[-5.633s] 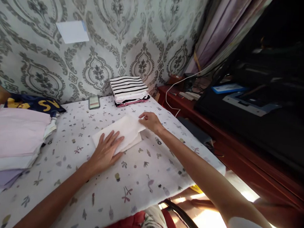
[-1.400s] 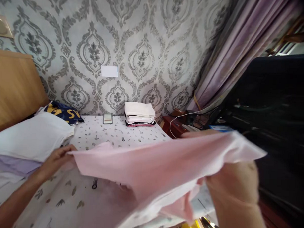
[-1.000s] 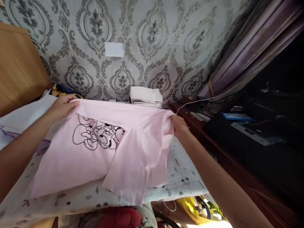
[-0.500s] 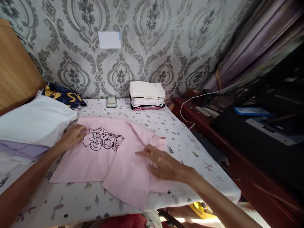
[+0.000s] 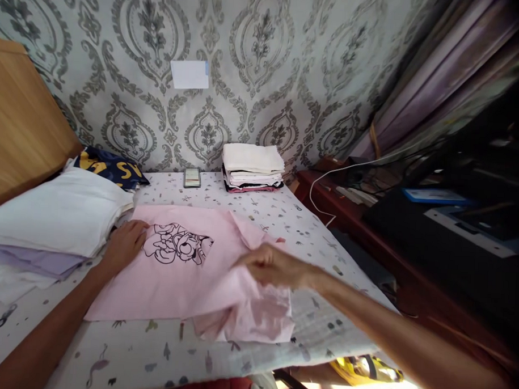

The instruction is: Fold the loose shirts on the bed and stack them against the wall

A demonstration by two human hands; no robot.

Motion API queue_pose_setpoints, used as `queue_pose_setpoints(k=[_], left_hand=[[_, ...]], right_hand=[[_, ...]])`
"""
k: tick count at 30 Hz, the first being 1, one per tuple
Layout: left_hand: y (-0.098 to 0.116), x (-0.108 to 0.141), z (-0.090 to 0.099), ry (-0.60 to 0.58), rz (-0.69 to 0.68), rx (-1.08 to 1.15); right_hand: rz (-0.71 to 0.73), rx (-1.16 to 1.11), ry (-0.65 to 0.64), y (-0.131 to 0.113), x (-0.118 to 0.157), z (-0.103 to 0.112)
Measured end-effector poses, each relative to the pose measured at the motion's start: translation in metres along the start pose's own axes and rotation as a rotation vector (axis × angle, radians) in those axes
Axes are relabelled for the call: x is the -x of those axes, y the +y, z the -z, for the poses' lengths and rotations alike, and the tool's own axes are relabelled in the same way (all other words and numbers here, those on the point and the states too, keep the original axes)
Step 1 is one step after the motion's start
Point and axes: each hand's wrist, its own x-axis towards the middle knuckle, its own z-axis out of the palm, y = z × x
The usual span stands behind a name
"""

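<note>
A pink T-shirt (image 5: 171, 293) with a black line drawing of a cartoon figure lies spread before me, its right part folded over towards the middle. My left hand (image 5: 128, 241) rests on the shirt's left edge, fingers stretched out beside the drawing. At the folded part, my right hand (image 5: 272, 266) has its fingers closed on the pink cloth, which bunches and lifts beneath it. The lower right corner is rumpled and slightly blurred.
A pile of white and lilac cloths (image 5: 50, 210) lies at left beside a dark blue printed cloth (image 5: 111, 165). Towards the wall are a folded clothes stack (image 5: 252, 169) and a small framed card (image 5: 192, 178). A white cable (image 5: 313, 190) hangs at right.
My right hand has gone from spread fingers on the shirt to gripping it. The folded part's lower end has been pulled up and crumpled. My left hand stays in place.
</note>
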Motion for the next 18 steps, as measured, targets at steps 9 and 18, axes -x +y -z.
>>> queue_pose_setpoints(k=[9, 18], left_hand=[[-0.012, 0.002, -0.01, 0.142, 0.018, 0.078], [-0.006, -0.006, -0.004, 0.036, 0.102, -0.033]], right_hand=[[-0.036, -0.335, 1.295, 0.028, -0.082, 0.162], [-0.286, -0.021, 0.907, 0.107, -0.058, 0.048]])
